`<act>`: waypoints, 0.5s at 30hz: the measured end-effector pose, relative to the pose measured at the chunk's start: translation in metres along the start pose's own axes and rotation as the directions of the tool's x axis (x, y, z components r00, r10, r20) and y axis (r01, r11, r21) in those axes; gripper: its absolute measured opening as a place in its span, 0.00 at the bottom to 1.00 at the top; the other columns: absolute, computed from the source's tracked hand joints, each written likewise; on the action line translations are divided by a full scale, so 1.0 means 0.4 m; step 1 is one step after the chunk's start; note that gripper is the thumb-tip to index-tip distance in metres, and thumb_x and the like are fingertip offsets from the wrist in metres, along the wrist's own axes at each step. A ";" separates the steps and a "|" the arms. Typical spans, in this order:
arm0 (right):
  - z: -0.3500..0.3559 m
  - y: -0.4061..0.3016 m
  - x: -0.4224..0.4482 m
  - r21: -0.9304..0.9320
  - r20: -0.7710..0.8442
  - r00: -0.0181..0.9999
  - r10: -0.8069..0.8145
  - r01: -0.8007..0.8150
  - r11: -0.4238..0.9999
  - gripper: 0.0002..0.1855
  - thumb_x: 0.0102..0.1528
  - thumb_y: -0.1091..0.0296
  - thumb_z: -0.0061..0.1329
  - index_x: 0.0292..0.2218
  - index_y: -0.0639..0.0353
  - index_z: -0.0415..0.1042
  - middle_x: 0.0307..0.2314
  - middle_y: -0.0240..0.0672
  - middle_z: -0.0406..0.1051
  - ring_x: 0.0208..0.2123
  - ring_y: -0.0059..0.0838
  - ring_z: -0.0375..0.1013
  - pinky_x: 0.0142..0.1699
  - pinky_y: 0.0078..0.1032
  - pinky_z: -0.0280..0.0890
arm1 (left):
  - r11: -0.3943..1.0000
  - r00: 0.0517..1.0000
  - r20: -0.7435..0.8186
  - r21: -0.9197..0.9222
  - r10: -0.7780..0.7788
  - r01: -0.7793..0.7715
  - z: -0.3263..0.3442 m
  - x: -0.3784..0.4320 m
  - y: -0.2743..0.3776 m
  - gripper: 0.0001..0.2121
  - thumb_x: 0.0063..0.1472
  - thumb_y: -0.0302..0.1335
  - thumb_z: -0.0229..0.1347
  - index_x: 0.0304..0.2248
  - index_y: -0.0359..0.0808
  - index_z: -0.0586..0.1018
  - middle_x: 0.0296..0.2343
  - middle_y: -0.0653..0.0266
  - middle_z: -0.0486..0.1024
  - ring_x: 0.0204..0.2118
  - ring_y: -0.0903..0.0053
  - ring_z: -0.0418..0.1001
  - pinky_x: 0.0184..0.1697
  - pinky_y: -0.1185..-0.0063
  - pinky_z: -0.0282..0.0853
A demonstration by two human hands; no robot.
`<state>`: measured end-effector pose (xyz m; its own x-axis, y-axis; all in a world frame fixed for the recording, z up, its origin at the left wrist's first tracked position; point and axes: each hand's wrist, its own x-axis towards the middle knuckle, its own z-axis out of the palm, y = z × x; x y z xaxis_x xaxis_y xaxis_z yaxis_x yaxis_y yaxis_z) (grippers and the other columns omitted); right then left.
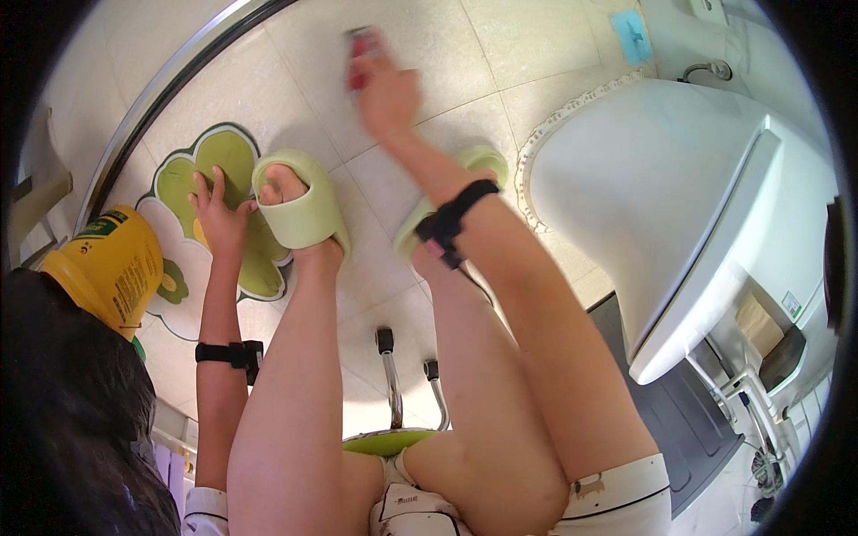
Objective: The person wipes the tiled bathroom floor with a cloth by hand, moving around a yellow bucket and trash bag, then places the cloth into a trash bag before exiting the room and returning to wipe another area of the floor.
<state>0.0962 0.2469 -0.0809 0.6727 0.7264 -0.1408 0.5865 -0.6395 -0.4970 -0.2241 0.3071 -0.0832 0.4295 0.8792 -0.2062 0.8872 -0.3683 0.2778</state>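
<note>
My right hand point(389, 97) is closed around a red brush-like object point(362, 57), blurred, just above or against the beige floor tiles point(429, 40); its exact kind is unclear. Fingers spread, my left hand point(221, 218) rests on or just over the flower-shaped green and white mat point(231, 157), beside the left light-green slipper point(289, 214). The other slipper point(484, 161) is partly hidden by my right forearm.
A white toilet point(643, 174) stands at the right. At the left are a yellow bucket point(114, 268) with writing and a black plastic bag point(74, 402). A dark-edged metal rail point(154, 100) curves along the upper left. Metal stool legs point(391, 388) show below.
</note>
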 end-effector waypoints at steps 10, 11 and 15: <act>0.017 -0.009 0.028 0.192 0.118 0.926 -0.359 0.333 0.923 0.22 0.47 0.76 0.49 0.43 0.42 0.77 0.37 0.34 0.77 0.34 0.36 0.74 0.36 0.30 0.70 | 1.000 1.000 -0.017 -0.014 -0.012 0.012 -0.010 0.008 0.007 0.45 0.33 0.28 0.72 0.57 0.43 0.68 0.60 0.46 0.54 0.59 0.47 0.56 0.64 0.60 0.49; 0.006 0.026 0.055 0.395 0.113 0.942 -0.316 0.250 0.884 0.24 0.47 0.79 0.46 0.45 0.44 0.77 0.34 0.34 0.77 0.31 0.32 0.75 0.33 0.28 0.70 | 0.999 1.000 -0.018 -0.042 0.000 0.000 -0.008 0.011 0.012 0.45 0.33 0.28 0.72 0.57 0.43 0.69 0.60 0.47 0.54 0.59 0.47 0.56 0.64 0.60 0.50; -0.111 0.169 0.141 0.730 0.122 0.993 0.008 -0.095 0.676 0.27 0.48 0.90 0.38 0.45 0.55 0.75 0.31 0.33 0.76 0.25 0.23 0.74 0.29 0.22 0.71 | 0.998 0.999 0.016 -0.049 -0.049 0.049 -0.018 0.006 0.011 0.45 0.35 0.28 0.71 0.57 0.45 0.68 0.62 0.52 0.52 0.61 0.47 0.52 0.63 0.61 0.51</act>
<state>0.1937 0.2332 -0.0843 0.6174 0.7465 -0.2480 0.0034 -0.3178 -0.9481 -0.2205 0.3100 -0.0756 0.3883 0.8913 -0.2341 0.8982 -0.3092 0.3126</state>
